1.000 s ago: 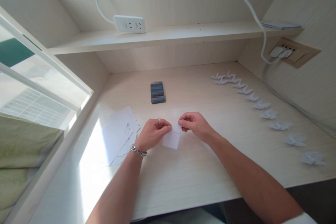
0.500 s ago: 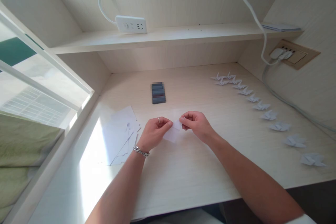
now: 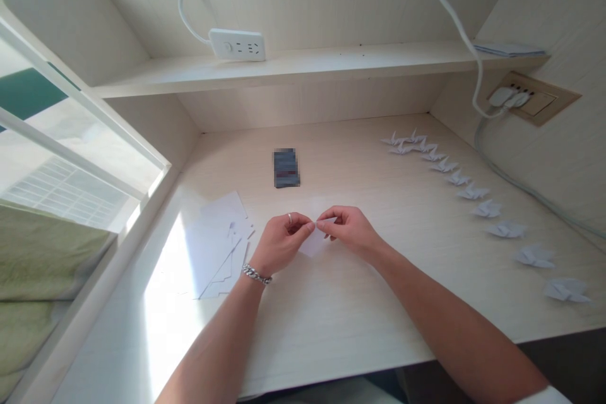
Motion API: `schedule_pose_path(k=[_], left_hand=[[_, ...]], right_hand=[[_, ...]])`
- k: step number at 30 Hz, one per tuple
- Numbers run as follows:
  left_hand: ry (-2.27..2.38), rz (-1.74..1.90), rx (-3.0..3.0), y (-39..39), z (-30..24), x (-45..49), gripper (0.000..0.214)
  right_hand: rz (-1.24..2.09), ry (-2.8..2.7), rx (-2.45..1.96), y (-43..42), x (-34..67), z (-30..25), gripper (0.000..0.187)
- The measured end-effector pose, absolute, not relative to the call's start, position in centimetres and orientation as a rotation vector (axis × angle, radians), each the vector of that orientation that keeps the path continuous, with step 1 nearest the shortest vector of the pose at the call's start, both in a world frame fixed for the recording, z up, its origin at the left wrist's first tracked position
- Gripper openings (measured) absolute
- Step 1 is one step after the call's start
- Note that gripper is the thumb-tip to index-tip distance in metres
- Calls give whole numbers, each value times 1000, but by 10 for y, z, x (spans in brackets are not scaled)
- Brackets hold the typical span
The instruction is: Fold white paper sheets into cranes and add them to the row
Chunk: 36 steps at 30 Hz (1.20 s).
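Note:
A small sheet of white paper (image 3: 312, 245) is pinched between my two hands above the middle of the desk. My left hand (image 3: 283, 237), wearing a ring and a chain bracelet, grips the paper's left side between thumb and forefinger. From the other side my right hand (image 3: 349, 227) pinches the paper, its fingertips almost meeting those of the left. The fingers cover part of the paper, so its folds are hard to make out.
White paper sheets and scraps (image 3: 215, 246) lie to the left, partly in sunlight. A dark pixelated object (image 3: 286, 168) rests further back. Several folded paper cranes (image 3: 473, 192) run in a curved row along the right. A power strip (image 3: 237, 45) stands on the shelf (image 3: 303, 69).
My right hand has moved left, bringing its fingertips close to the left thumb. Part of the paper's upper right now shows beneath the right fingers. The left hand has barely shifted.

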<state>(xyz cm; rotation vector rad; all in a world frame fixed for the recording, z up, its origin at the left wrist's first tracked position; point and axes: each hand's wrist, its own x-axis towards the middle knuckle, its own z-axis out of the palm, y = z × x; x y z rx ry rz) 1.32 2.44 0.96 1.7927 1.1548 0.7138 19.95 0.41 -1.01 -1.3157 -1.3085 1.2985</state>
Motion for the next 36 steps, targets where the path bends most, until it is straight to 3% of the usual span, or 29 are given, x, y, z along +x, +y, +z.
schedule_pose_path(k=[6,11,18,30,36], left_hand=[[1170,707,1856,25,11,14,26],[1164,632,1966,23,14,14,21],[1220,600,1836,31,14,2,24],[1139,507,1789,28,16,-1,22],[1146,651,1709,34,17,-6,17]], right_hand=[[1290,-1435,-1325,5,205,-6,16],[1091,-1676,-1345,2,204,-3,13],[1306,-1607,-1340,8,226,-3,11],[1268,-1676,-1371,3,211,0,15],[1293,-1611,-1374,2,219,7,15]])
